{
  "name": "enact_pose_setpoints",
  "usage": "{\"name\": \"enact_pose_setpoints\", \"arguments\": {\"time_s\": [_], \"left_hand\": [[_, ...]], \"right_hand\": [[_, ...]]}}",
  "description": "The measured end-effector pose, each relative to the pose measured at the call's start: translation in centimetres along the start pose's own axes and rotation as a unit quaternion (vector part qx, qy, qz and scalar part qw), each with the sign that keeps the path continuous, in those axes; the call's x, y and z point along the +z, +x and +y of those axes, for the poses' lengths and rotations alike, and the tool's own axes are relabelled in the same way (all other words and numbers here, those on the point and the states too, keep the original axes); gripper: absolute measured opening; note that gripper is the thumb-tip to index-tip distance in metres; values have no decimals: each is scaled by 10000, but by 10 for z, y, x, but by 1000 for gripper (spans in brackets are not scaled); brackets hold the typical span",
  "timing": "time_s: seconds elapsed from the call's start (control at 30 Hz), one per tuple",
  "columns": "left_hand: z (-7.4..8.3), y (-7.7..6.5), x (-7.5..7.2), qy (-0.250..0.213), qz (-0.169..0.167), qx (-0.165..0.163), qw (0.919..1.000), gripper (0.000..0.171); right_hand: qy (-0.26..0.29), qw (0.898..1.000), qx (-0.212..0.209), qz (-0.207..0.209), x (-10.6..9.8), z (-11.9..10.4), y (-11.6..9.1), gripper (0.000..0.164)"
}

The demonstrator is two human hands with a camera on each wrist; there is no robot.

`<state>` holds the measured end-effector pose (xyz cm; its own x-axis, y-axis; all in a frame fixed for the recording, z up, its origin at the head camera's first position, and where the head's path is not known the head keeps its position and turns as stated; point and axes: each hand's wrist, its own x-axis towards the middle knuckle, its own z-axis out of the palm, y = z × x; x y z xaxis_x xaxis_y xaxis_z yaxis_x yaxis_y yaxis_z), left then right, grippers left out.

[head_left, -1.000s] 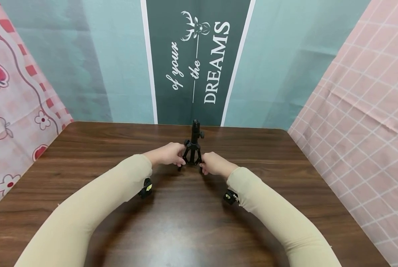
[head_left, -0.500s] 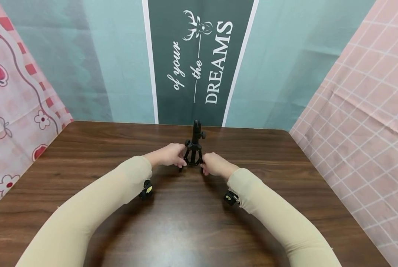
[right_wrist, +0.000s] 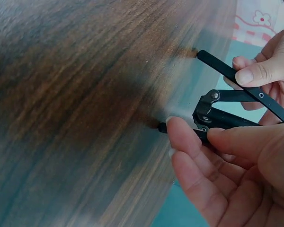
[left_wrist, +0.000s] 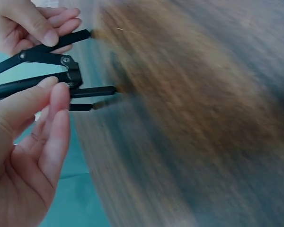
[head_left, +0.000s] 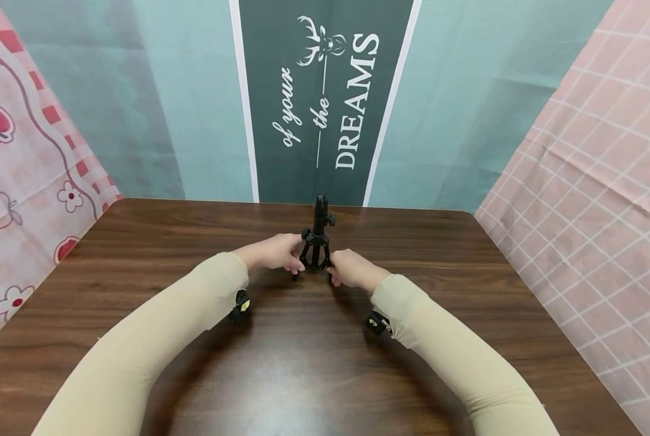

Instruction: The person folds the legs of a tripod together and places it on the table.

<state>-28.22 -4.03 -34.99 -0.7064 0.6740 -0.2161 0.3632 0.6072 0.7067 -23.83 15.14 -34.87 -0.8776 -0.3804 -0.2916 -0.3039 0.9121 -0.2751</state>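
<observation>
A small black tripod (head_left: 319,225) stands upright near the back of the wooden table, legs partly spread. On its left side, my left hand (head_left: 278,251) pinches one leg between thumb and fingers. My right hand (head_left: 353,268) grips another leg on the opposite side. Up close in the left wrist view, the tripod's leg (left_wrist: 92,92) runs between thumb and fingertips of my left hand (left_wrist: 31,146), its foot at the table. The right wrist view has my right hand (right_wrist: 241,165) pinching a leg low down, fingers partly hiding it.
The brown wooden table (head_left: 281,363) ends behind the tripod at a teal curtain (head_left: 439,109) with a dark printed panel. Pink patterned cloth (head_left: 25,181) hangs at the left, and pink checked cloth (head_left: 597,200) at the right. Small black devices sit at both wrists.
</observation>
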Motion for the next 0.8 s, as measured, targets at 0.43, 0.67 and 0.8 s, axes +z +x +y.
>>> {"name": "enact_pose_setpoints", "arguments": {"time_s": [0.43, 0.67, 0.8], "left_hand": [[-4, -1, 2, -846, -33, 57, 9964, 61], [-4, -1, 3, -818, 87, 112, 9965, 51], [-5, -1, 4, -707, 199, 170, 9972, 41]], "right_hand": [[247, 9993, -283, 17, 0, -4, 1, 19], [335, 9989, -316, 131, 2, -3, 2, 18], [512, 9977, -350, 290, 6, -1, 3, 17]]}}
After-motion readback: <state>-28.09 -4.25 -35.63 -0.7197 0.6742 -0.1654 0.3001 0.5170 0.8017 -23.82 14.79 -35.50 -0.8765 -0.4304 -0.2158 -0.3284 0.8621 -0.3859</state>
